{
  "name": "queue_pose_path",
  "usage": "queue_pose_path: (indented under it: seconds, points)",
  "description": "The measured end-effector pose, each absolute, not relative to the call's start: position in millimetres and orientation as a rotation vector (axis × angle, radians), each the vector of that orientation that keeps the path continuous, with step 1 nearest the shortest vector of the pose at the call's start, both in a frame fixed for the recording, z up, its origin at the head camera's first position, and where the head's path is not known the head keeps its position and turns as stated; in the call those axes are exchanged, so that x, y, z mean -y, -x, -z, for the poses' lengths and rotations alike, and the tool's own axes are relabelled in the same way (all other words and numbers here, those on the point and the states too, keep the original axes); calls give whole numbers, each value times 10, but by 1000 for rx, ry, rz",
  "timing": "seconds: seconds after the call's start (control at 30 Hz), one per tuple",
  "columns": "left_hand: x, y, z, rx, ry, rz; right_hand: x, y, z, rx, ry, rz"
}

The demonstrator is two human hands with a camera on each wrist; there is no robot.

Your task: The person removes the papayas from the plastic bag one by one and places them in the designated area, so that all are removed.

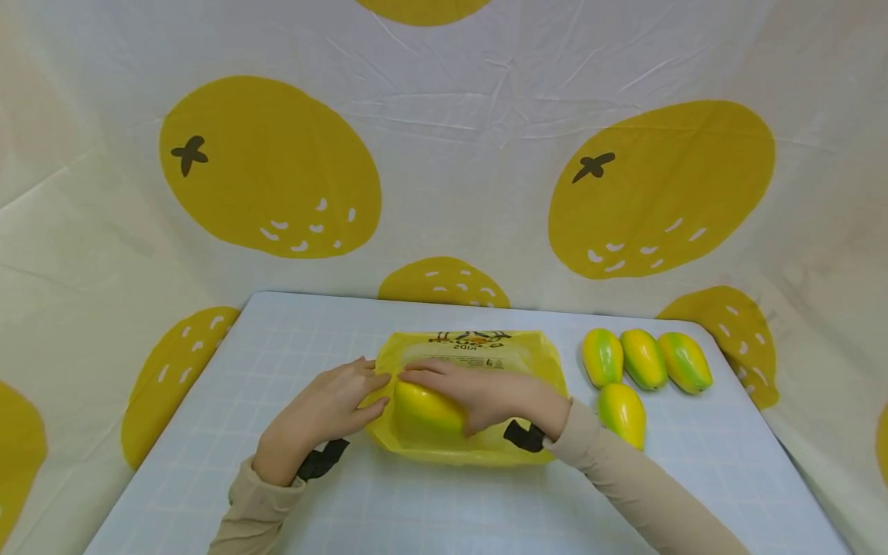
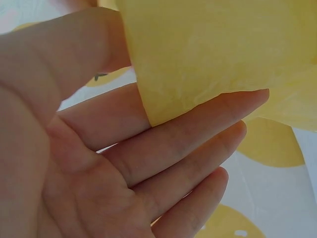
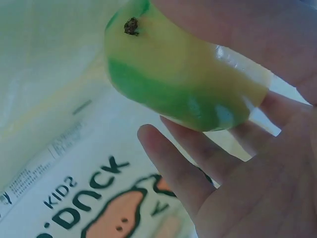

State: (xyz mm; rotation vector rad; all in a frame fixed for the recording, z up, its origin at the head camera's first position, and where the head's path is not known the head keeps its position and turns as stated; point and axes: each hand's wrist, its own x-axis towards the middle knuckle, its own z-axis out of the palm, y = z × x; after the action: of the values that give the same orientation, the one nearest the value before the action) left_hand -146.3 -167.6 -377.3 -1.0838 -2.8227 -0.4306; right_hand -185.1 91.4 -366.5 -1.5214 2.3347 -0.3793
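A yellow plastic bag (image 1: pixel 555 370) with printed lettering lies on the table before me. My right hand (image 1: pixel 479 389) holds a glossy yellow-and-green mango (image 1: pixel 425 408) over the bag's left part. In the right wrist view the mango (image 3: pixel 163 84) lies between thumb and fingers, its brown stem end facing away from the palm. My left hand (image 1: pixel 326 405) is at the bag's left edge with its fingers extended. In the left wrist view the yellow film (image 2: pixel 208 49) covers the tips of the thumb and index finger, while the other fingers show straight.
To the right of the bag are more mangoes: three in a row, a left one (image 1: pixel 603 358), a middle one (image 1: pixel 644 359) and a right one (image 1: pixel 684 362), and a nearer one (image 1: pixel 622 415) beside my right sleeve. A pale checked cloth covers the table (image 1: pixel 291 331). A fruit-print curtain (image 1: pixel 465 193) hangs behind.
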Motion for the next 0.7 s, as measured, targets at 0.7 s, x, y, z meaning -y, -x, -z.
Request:
queue_pose_path:
  seconds: [0.7]
  points:
    - [1663, 1453, 3767, 2856, 1080, 439, -1395, 1625, 3474, -2404, 1491, 909]
